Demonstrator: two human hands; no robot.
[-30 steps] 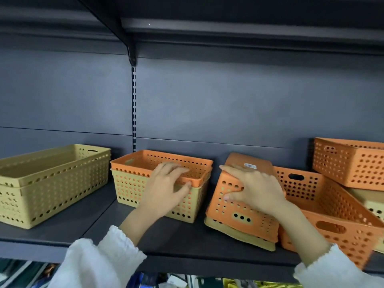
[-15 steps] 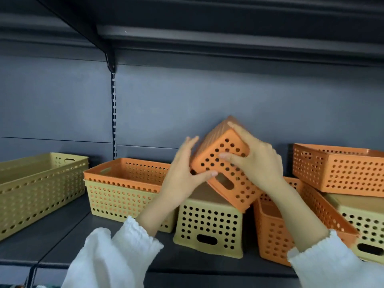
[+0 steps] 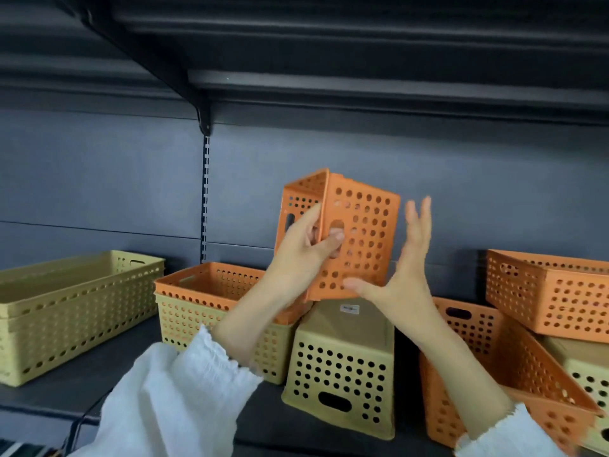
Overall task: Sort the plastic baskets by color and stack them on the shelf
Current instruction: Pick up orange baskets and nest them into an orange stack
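A small orange basket [image 3: 362,232] is held up on its side above the shelf. My left hand [image 3: 306,249] grips its rim, the thumb over the handle slot. My right hand [image 3: 403,268] is open beside it, thumb under its lower edge, fingers spread and off the basket. Below stands an upturned yellow basket [image 3: 342,367]. To the left an orange basket [image 3: 211,285] is nested in a yellow basket [image 3: 184,324].
A long yellow basket [image 3: 66,311] stands at the far left of the dark shelf [image 3: 66,387]. At the right a tilted orange basket [image 3: 514,364] leans beside another orange basket [image 3: 553,291] resting on a yellow basket [image 3: 586,367]. An upper shelf [image 3: 362,87] hangs overhead.
The small orange basket came off the upturned yellow one, rose and turned onto its side. My right hand let go of it and spread; my left hand took its rim.
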